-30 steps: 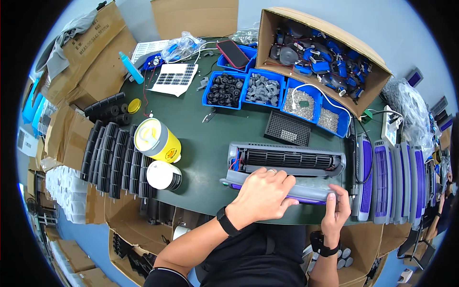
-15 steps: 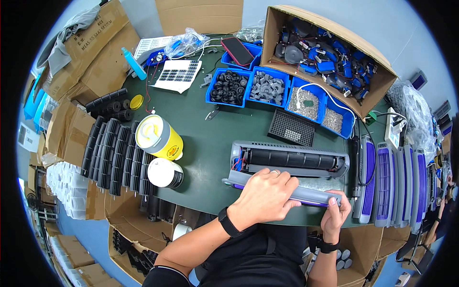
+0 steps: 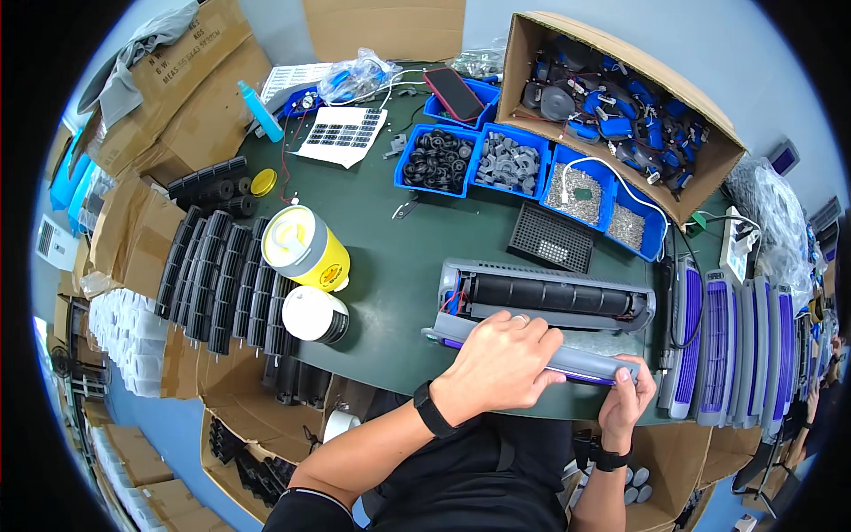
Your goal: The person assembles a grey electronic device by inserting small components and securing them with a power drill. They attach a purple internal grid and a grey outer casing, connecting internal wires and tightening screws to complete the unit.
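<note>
The left hand [image 3: 507, 359] lies over the grey-and-purple panel [image 3: 587, 361] with its fingers bent down and its thumb along the near edge; the fingertips are hidden, but it seems to be gripping the middle. The right hand [image 3: 628, 395] pinches the panel's right end, thumb on the near face and fingers round behind; holding it at two points probably keeps such a long, slim piece from twisting. The panel sits at the near edge of the counter [image 3: 381, 328], just in front of the open grey housing [image 3: 585, 321], perhaps so that both stay within easy reach. The housing lies open side up, which leaves its black roller [image 3: 554, 294] and the red and blue wires [image 3: 450, 301] at its left end exposed. Beyond it, blue bins [image 3: 430, 188] separate black round parts, grey clips and small metal pieces, presumably so each kind can be picked without sorting. The cardboard box [image 3: 712, 186] is tipped with its mouth toward the person, likely to make the motors [image 3: 616, 129] easy to grab. Loose black rollers [image 3: 208, 275] rest side by side at the left, while grey-and-purple units [image 3: 714, 346] stand on edge at the right, apparently to save room.
</note>
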Motion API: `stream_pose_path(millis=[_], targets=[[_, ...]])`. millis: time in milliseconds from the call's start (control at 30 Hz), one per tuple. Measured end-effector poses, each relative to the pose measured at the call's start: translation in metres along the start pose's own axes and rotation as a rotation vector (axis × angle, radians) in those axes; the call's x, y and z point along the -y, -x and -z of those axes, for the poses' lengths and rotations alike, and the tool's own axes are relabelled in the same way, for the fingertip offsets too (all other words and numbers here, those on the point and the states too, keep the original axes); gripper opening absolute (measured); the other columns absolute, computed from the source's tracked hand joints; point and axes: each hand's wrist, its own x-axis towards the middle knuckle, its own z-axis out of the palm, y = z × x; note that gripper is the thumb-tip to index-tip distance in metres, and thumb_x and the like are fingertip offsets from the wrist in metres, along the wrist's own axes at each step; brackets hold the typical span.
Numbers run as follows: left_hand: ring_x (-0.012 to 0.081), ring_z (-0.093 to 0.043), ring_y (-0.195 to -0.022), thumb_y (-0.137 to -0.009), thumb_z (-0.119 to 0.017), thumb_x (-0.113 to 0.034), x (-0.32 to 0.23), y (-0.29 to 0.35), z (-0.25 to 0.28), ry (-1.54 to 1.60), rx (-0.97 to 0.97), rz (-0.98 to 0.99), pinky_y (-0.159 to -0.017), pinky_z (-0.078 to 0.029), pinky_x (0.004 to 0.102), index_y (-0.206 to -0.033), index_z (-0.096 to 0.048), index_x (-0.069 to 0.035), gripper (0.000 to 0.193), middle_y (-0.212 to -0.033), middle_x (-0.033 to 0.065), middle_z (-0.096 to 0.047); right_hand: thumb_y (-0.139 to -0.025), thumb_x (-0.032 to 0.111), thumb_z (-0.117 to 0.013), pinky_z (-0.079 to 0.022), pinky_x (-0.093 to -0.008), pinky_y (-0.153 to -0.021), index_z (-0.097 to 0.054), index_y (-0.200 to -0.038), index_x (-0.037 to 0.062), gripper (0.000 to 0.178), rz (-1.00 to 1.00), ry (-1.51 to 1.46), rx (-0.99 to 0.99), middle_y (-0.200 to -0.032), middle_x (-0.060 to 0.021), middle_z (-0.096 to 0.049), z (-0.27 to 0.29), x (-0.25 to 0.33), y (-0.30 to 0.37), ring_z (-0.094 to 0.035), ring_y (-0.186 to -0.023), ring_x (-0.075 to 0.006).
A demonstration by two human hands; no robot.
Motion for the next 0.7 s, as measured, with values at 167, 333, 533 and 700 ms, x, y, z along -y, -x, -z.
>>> stream_pose_path(millis=[167,333,533,700], targets=[[0.0251,-0.069,-0.078,-0.080,-0.084,-0.046,0.0003,0.0007,0.0010,0.004,0.011,0.008,-0.073,-0.051,0.0380,-0.096,-0.065,-0.008,0.046,-0.082,0.0064,-0.064,-0.096,0.026,-0.069,-0.043,-0.0292,-0.085,-0.068,-0.105,-0.0087,0.036,0.036,-0.001,0.007,-0.098,-0.0100,-0.067,-0.0003,-0.0033,-0.0008,-0.059,-0.091,-0.0149],[0.0252,-0.069,-0.079,-0.080,-0.084,-0.045,-0.0002,0.0006,0.0013,0.004,0.019,0.009,-0.074,-0.051,0.0380,-0.097,-0.065,-0.008,0.045,-0.082,0.0065,-0.064,-0.098,0.025,-0.068,-0.043,-0.0294,-0.086,-0.068,-0.105,-0.0089,0.035,0.041,-0.012,0.010,-0.098,-0.0103,-0.067,0.0026,-0.0063,-0.0003,-0.059,-0.091,-0.0152],[0.0262,-0.069,-0.079,-0.079,-0.084,-0.044,0.0001,0.0005,0.0012,-0.008,0.028,0.009,-0.073,-0.051,0.0386,-0.097,-0.065,-0.008,0.045,-0.082,0.0069,-0.063,-0.100,0.024,-0.068,-0.044,-0.0298,-0.086,-0.069,-0.105,-0.0085,0.033,0.033,-0.001,-0.002,-0.097,-0.0093,-0.067,0.0034,-0.0073,-0.0006,-0.059,-0.092,-0.0145],[0.0267,-0.069,-0.078,-0.079,-0.084,-0.044,0.0002,0.0002,0.0012,0.011,0.028,0.009,-0.073,-0.051,0.0390,-0.096,-0.065,-0.008,0.044,-0.082,0.0074,-0.063,-0.100,0.025,-0.069,-0.044,-0.0300,-0.087,-0.069,-0.106,-0.0079,0.033,0.023,-0.019,-0.001,-0.098,-0.0088,-0.067,0.0043,-0.0076,0.0001,-0.059,-0.093,-0.0142]])
